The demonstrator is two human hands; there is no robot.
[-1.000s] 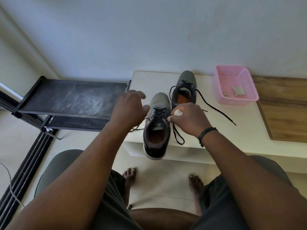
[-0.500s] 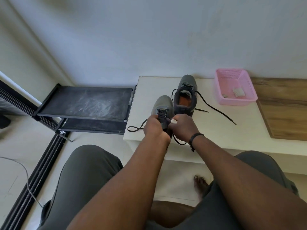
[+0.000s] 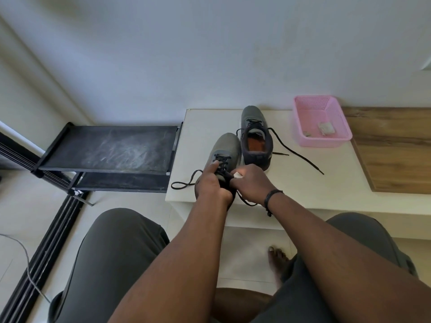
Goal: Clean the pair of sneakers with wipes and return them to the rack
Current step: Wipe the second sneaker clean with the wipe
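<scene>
**Grey sneakers parked right at the tabletop's front edge**

So the near sneaker [image 3: 225,151] sits at the front-left corner of the white tabletop [image 3: 310,183], heel end right at the front edge. Left hand [image 3: 211,185] is wrapped around its heel and side, index finger stretched up onto the laces. Right hand [image 3: 250,183] is curled at the sneaker's right side, pinching a small white wipe [image 3: 238,175] against it. One lace loop [image 3: 184,183] dangles past the tabletop's left edge.

Second sneaker [image 3: 255,134] stands just behind and to the right, nearly touching the first, laces trailing out to the right across bare tabletop. Pink basket [image 3: 300,122] sits further right by the wall, well apart from both, something small and pale inside.

Black rack [image 3: 109,148] butts up against the tabletop's left edge, its top shelf dusty, with open floor in front of it.
</scene>
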